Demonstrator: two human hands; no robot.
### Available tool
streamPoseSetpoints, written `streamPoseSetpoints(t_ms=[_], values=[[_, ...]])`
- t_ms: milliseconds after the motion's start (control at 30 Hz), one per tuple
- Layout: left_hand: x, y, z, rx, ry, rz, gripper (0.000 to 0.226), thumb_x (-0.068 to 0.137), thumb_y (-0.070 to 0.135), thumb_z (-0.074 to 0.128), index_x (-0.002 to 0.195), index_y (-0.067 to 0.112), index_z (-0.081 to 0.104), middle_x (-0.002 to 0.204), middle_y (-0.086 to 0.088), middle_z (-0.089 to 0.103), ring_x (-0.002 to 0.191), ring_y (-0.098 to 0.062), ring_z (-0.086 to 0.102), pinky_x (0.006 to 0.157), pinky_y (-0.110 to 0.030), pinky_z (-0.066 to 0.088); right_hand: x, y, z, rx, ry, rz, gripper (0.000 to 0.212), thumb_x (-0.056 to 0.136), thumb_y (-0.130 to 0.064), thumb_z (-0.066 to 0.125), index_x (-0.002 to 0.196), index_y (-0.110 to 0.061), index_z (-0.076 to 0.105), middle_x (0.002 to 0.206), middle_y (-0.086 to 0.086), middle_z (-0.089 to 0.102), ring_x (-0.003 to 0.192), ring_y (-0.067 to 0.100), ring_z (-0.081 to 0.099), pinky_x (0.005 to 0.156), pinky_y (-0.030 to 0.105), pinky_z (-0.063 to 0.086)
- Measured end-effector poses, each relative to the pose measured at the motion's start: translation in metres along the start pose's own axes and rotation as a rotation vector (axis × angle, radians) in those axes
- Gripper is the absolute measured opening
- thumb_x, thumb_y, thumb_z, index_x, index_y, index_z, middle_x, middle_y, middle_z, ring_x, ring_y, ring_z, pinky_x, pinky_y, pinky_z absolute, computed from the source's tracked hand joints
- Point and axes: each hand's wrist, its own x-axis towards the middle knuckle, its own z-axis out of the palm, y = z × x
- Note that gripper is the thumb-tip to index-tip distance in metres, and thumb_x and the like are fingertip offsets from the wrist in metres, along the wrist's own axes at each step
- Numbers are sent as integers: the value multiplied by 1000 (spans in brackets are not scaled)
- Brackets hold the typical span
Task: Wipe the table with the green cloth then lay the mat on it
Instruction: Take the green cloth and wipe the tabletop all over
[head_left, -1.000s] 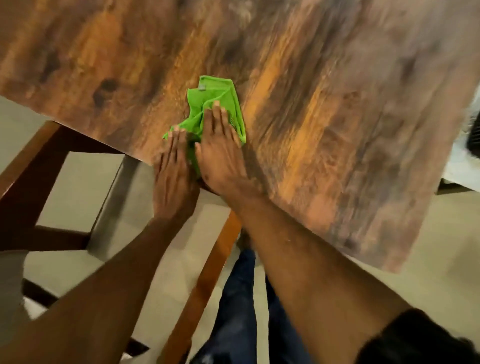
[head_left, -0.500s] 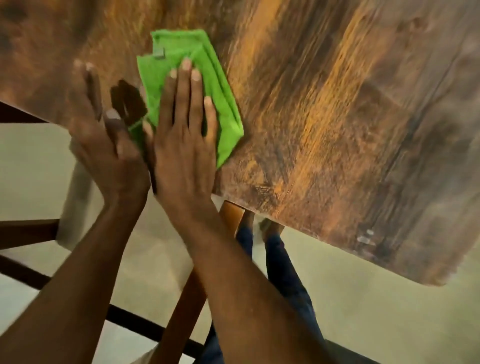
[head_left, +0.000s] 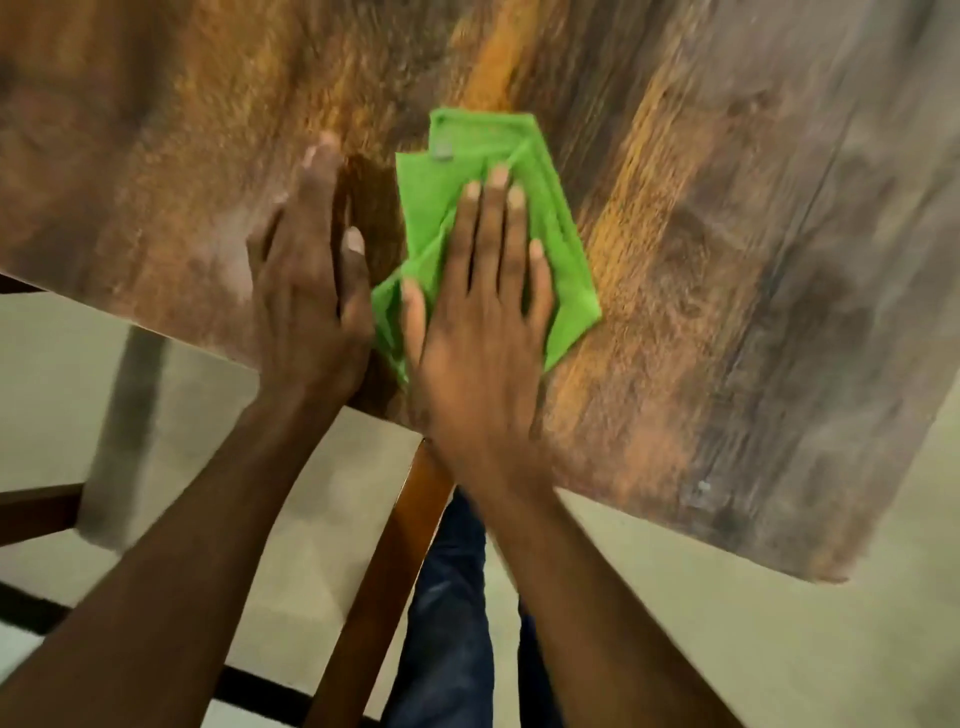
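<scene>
Head view, your right hand (head_left: 483, 332) flat, fingers straight, pressing the cloth (head_left: 498, 239) onto the table (head_left: 727, 260) near its edge, left hand (head_left: 311, 291) flat just beside, holding nothing, cloth's small tag (head_left: 442, 150) unreadable.

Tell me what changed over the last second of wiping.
The right hand pushed the green cloth from the near edge further onto the table. The left hand came off the cloth onto bare wood beside it. The right palm stays flat on the cloth.

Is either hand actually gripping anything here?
No. The right hand presses flat on the green cloth's middle; the left hand lies flat on the table.
</scene>
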Motion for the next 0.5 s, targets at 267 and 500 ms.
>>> streamPoseSetpoints(t_ms=[267,500], values=[[5,19,19,115,-241,141,61,113,21,39,170,7,23,179,-10,22,167,-22,17,132,-45,18,13,58,-7,-40,49,60,82,111,-56,33,172,-7,10,181,12,4,169,23,3,135,43,10],[6,30,25,244,-263,132,66,113,31,34,171,7,17,180,-11,11,168,-22,7,136,-38,3,-14,104,-20,-73,40,129,81,113,-57,27,172,-8,4,181,11,-2,169,23,-2,135,47,14]])
